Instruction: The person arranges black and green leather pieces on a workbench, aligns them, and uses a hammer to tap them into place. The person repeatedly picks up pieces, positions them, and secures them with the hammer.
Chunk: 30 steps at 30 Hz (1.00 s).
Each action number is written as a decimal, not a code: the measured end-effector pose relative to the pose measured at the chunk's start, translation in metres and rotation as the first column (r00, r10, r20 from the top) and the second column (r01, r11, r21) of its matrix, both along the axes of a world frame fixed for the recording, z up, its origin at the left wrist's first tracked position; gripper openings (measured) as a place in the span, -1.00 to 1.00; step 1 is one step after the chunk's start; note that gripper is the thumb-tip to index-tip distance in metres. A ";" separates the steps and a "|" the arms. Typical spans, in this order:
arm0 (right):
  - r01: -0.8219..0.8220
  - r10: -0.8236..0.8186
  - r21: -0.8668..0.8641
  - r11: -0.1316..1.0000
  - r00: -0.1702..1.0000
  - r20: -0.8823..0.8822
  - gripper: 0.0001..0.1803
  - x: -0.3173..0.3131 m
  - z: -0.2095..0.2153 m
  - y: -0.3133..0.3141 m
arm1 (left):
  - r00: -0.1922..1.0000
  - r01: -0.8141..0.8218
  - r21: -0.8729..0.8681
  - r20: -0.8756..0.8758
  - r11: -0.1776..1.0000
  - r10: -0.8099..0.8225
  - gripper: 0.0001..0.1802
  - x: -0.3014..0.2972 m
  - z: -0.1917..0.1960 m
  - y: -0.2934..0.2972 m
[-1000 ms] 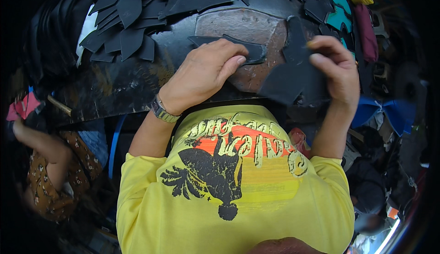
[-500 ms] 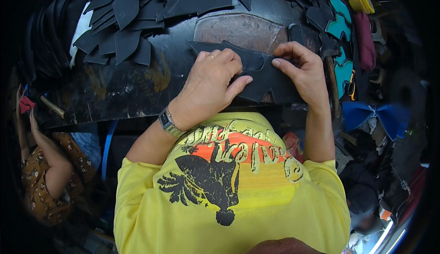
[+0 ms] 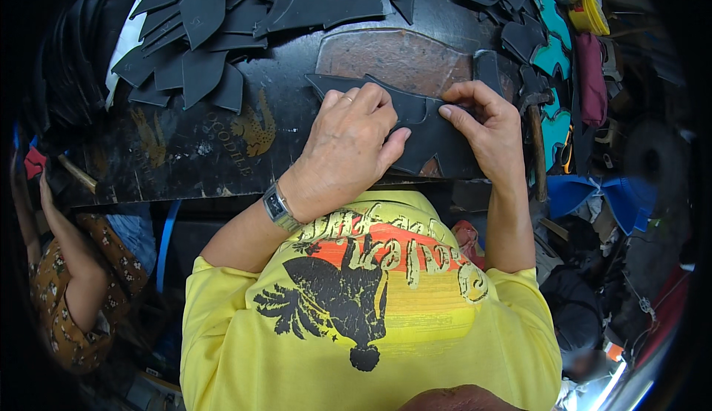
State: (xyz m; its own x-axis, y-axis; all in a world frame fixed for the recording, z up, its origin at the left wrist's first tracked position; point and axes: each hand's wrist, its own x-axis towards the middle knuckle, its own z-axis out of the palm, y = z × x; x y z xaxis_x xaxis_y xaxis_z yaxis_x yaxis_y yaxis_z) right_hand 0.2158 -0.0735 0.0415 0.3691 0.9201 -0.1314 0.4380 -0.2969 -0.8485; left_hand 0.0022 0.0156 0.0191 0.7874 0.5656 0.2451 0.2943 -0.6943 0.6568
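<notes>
My left hand (image 3: 348,151) lies knuckles-up, fingers curled, pressing one dark leather cut piece (image 3: 415,125) flat on the worktop (image 3: 222,151). My right hand (image 3: 486,129) pinches its edge, grip closed. One hammer (image 3: 535,133) lies just right.

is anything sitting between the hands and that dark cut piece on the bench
Nothing visible does. The left hand lies flat on the dark cut piece, and the right hand pinches its edge with the fingertips. The hammer lies just to the right, clear of both.
</notes>
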 end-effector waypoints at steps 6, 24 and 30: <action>-0.025 0.024 0.000 1.000 0.995 0.097 -0.82 -0.004 0.002 0.000 | 1.000 -0.003 0.014 0.001 1.000 0.003 -0.78 0.001 0.001 0.000; -0.233 0.079 0.130 0.964 0.714 0.695 -0.75 -0.022 0.001 0.002 | 1.000 -0.020 0.051 0.004 0.999 0.020 -0.78 0.003 0.000 0.000; -0.246 0.139 0.160 0.956 0.860 0.491 -0.78 -0.024 -0.001 -0.002 | 1.000 -0.018 0.046 0.014 0.999 0.017 -0.77 0.001 -0.002 0.000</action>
State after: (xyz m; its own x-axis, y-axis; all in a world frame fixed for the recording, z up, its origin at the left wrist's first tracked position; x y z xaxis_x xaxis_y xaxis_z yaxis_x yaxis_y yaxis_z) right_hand 0.1920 -0.0759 0.0408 0.1502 0.9648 0.2159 0.8294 -0.0041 -0.5587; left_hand 0.0037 0.0152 0.0168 0.7741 0.5670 0.2815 0.2980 -0.7188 0.6281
